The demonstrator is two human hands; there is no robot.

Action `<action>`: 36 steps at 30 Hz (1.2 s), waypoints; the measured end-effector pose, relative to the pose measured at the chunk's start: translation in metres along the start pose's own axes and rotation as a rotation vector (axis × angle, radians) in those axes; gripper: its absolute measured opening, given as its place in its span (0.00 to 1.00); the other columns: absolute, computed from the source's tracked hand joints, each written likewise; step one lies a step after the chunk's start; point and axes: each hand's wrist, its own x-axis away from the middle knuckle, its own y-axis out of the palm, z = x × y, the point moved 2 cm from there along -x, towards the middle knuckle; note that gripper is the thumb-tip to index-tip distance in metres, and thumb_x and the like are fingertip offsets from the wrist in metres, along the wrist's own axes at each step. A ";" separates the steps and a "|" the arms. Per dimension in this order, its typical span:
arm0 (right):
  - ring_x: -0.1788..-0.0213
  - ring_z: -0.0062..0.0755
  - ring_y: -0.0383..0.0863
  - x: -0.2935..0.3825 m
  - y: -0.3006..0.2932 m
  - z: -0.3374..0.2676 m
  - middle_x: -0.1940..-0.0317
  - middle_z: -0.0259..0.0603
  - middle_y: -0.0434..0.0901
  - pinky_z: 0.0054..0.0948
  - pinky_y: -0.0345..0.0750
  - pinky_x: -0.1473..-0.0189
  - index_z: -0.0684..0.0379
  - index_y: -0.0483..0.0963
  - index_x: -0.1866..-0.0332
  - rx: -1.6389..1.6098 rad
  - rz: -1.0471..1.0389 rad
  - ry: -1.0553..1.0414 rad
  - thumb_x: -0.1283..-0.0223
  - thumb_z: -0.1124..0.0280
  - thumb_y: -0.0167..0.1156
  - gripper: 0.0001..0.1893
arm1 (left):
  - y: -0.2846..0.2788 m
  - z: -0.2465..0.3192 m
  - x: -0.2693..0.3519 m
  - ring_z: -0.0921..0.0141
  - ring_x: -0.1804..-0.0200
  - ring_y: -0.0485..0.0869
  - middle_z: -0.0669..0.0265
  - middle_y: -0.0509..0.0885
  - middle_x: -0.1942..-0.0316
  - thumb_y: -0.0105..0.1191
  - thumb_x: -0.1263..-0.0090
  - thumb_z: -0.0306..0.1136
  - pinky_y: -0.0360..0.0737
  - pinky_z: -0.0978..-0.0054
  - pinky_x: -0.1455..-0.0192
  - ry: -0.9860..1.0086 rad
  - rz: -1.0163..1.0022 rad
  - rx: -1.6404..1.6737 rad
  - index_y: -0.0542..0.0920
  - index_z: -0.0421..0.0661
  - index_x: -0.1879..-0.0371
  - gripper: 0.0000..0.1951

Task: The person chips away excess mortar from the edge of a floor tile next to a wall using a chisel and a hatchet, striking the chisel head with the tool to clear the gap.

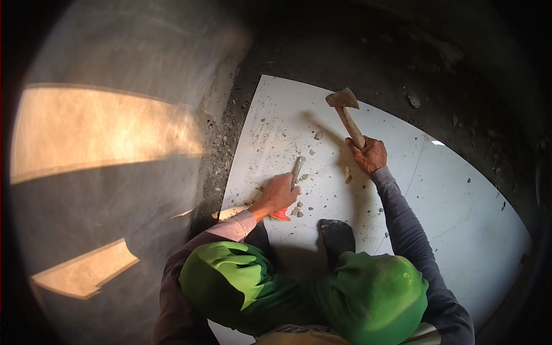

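Note:
My right hand (369,156) grips the wooden handle of a hatchet (350,123). Its worn metal head is raised above the far edge of the white floor tiles (384,129), and its shadow falls to the left. Closed around a metal chisel (296,173), my left hand (278,192) is low over the tiles. One end of the chisel points away from me, and the hand covers the rest. A red piece (281,214) shows beneath that hand; whether it belongs to the chisel, I cannot tell. Clear space separates the hatchet from the chisel.
Rubble chips (297,211) and dust are scattered over the tiles. A grey wall (142,194) with sunlit patches rises at left, with a strip of debris (222,151) along its foot. Dark rough ground (414,101) borders the far side. My dark shoe (337,237) rests on the tiles.

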 end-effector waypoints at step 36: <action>0.82 0.17 0.67 0.019 -0.059 -0.189 0.85 0.28 0.71 0.27 0.65 0.78 0.60 0.75 0.74 -0.023 0.062 -0.245 0.35 0.47 0.72 0.26 | -0.107 -0.061 -0.049 0.66 0.57 0.87 0.65 0.76 0.61 0.48 0.21 0.31 0.88 0.58 0.50 -0.262 0.524 2.084 0.71 0.42 0.59 0.05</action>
